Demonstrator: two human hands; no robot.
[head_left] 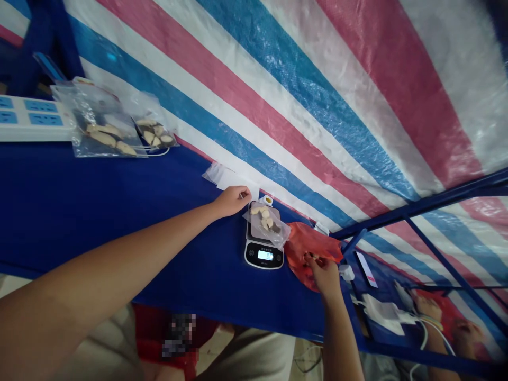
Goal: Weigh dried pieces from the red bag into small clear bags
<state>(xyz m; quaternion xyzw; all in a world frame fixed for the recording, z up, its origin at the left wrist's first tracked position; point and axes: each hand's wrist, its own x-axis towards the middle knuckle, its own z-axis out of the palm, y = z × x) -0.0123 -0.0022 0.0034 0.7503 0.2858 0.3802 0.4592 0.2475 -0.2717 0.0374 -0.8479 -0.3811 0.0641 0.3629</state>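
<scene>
A small digital kitchen scale stands on the blue table, its display lit. On its plate lies a clear zip bag with pale sliced pieces in it, perhaps dried root or mushroom. My left hand is just left of the scale, by a white paper sheet; its fingers are curled together, and what they pinch, if anything, is hidden. My right hand reaches into a red plastic bag right of the scale. Its fingers are closed at the bag's contents, too small to name.
At the far left, filled clear zip bags lean near a white power strip. A small white round container stands behind the scale. Striped sheeting backs the table. Blue metal bars rise at right, with another person's hands beyond.
</scene>
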